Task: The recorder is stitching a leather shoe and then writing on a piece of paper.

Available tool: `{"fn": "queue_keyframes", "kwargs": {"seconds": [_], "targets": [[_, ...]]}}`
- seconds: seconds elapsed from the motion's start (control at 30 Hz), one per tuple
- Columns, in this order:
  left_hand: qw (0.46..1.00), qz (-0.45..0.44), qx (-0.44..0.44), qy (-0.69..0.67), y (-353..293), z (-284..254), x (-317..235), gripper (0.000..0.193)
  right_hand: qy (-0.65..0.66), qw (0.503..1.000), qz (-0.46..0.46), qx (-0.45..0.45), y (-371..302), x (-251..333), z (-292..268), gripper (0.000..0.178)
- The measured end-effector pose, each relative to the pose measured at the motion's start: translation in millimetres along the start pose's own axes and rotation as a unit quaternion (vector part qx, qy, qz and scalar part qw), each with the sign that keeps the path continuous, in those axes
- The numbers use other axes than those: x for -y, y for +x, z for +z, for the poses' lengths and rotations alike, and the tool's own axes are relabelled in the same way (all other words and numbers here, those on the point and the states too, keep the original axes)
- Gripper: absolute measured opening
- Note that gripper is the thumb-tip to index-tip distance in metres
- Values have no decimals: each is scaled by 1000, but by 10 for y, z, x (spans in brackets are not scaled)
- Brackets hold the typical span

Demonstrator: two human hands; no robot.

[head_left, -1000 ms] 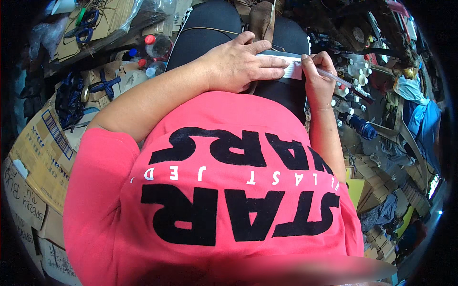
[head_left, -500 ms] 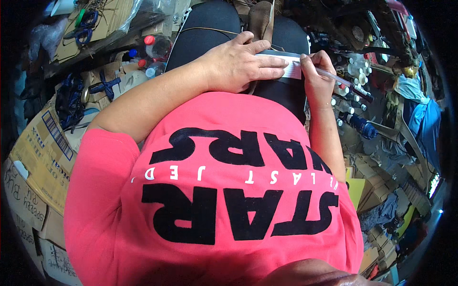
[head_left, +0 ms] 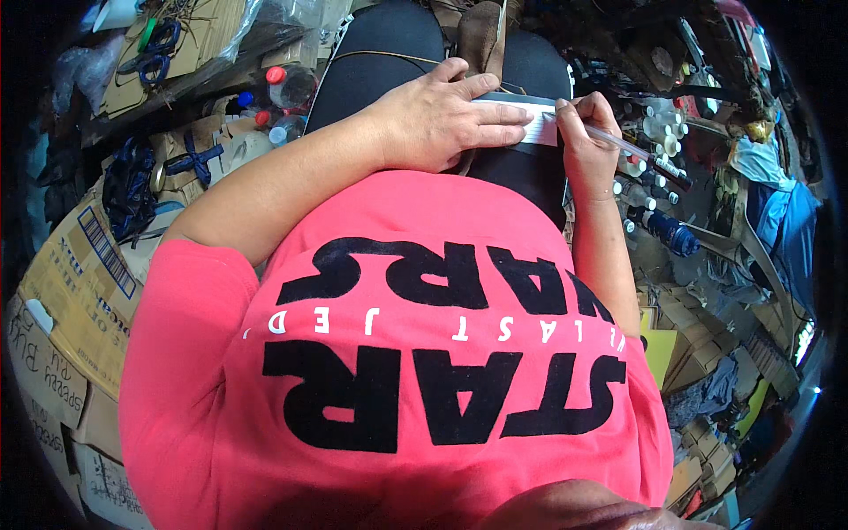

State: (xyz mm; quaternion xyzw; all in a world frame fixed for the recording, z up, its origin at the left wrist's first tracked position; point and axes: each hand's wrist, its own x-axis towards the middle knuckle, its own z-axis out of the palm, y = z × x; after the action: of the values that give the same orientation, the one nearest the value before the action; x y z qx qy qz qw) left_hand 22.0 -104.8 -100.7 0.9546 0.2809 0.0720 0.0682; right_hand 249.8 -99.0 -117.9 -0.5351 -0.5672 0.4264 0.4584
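A small white lined paper pad [head_left: 544, 132] with a grey upper edge rests across my dark-trousered lap. My left hand [head_left: 442, 122] lies over its left part with the fingers stretched out, pressing it down and hiding much of it. At the pad's right end, my right hand [head_left: 590, 137] is closed around a clear-barrelled pen [head_left: 638, 155]. The pen's dark end points out to the right, while its tip is near the paper and hard to make out. Past my left hand, between my knees, is a brown leather-like piece [head_left: 481, 40], partly cut off by the upper edge.
To the left are bottles with red caps [head_left: 291, 86], blue-handled scissors [head_left: 155, 69] on cardboard, and a yellowish carton [head_left: 79, 274]. On the right lie several capped bottles [head_left: 662, 128], a blue cloth [head_left: 782, 230] and piled cardboard pieces [head_left: 689, 340].
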Motion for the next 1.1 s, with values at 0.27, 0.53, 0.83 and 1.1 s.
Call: {"fn": "queue_keyframes", "kwargs": {"seconds": [0.27,0.53,0.83,1.1], "targets": [[1000,-1,0,-3,8,8,0,67,25,1000,0,6,-1,-10,-12,25],[1000,-2,9,0,4,-17,-5,67,9,1000,0,5,-4,-10,-11,24],[1000,-1,-2,-1,2,17,-5,66,22,1000,-1,1,2,-17,-17,25],[1000,0,-4,-14,6,14,5,64,6,1000,-5,6,10,-50,-24,27]]}}
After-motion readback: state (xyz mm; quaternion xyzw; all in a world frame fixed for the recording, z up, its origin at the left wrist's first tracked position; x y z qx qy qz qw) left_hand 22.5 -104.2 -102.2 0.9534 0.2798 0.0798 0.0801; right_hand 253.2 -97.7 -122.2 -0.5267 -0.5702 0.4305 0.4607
